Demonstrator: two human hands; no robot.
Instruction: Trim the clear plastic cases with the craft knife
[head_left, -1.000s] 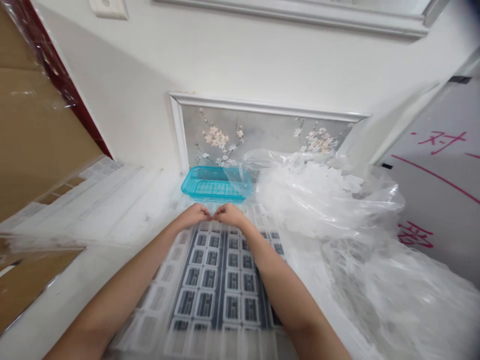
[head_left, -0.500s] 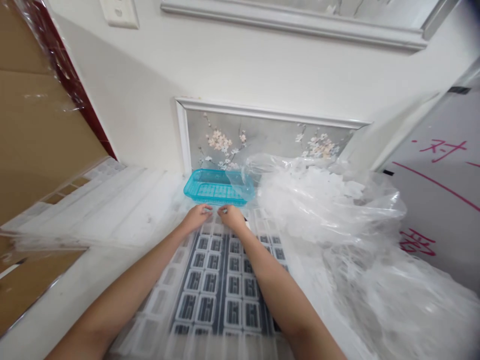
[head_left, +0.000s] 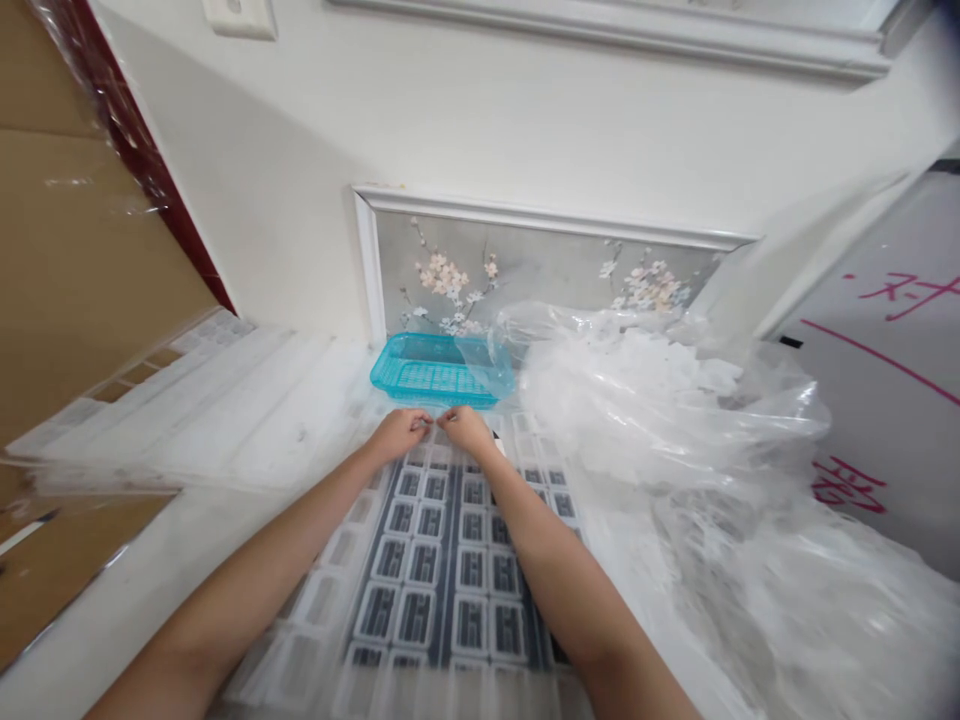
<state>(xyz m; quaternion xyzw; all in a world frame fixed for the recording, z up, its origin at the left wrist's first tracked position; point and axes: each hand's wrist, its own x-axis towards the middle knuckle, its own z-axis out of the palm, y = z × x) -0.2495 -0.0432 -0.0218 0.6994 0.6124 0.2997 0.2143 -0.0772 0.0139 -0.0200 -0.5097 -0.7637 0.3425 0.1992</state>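
Observation:
My left hand (head_left: 401, 433) and my right hand (head_left: 463, 428) are close together above the far end of a clear plastic tray (head_left: 330, 590). Fingertips on each hand are pinched, but whatever they grip is too small and blurred to make out. The tray has rows of rectangular pockets, and dark grey shows through its middle columns (head_left: 416, 560). Just beyond my fingers lies a blue plastic basket (head_left: 427, 378) with a slotted bottom. Clear film hangs over the basket's right side.
Stacked translucent trays (head_left: 217, 410) lie to the left, beside cardboard (head_left: 82, 540). A large clear plastic bag (head_left: 660, 400) with white pieces inside is at the right, with more crumpled film (head_left: 832, 600) nearer me. Behind are a wall and a flower picture (head_left: 540, 265).
My two hands have drawn slightly closer together, still pinched. The view has shifted a little; the tray and basket look unchanged.

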